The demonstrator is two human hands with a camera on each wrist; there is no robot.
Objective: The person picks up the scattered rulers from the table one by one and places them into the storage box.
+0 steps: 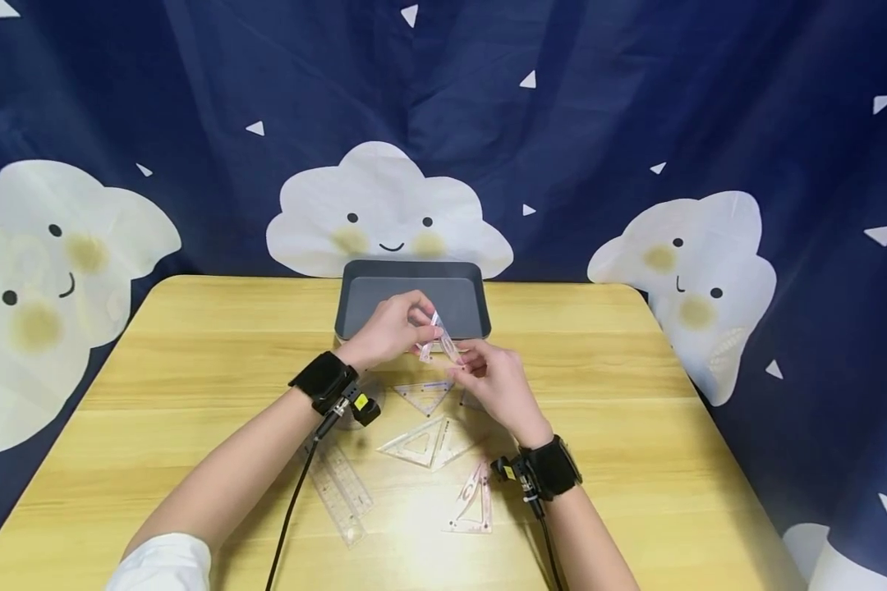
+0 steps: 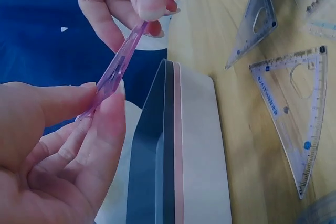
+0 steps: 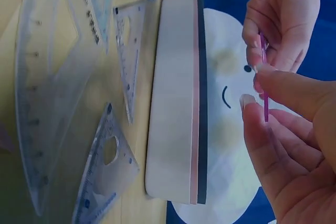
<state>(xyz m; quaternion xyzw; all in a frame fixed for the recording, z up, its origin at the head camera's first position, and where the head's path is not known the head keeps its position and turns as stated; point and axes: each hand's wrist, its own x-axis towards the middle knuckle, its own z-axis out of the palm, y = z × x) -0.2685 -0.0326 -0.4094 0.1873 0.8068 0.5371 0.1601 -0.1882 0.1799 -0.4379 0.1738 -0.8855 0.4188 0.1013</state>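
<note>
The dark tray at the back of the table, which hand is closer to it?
The left. The left hand is raised just in front of the tray, overlapping its near edge, pinching one end of the pink ruler. The right hand pinches the other end, nearer the person.

You get bright, even light in the head view, with soft shadows under the arms and a pale sheen on the bench (image 1: pixel 636 460) near its front edge. The edges bow slightly from the wide lens. Both wrist views carry a cool blue cast, and your hands (image 2: pixel 58 150) close to the lens look soft, nearly out of focus.
</note>
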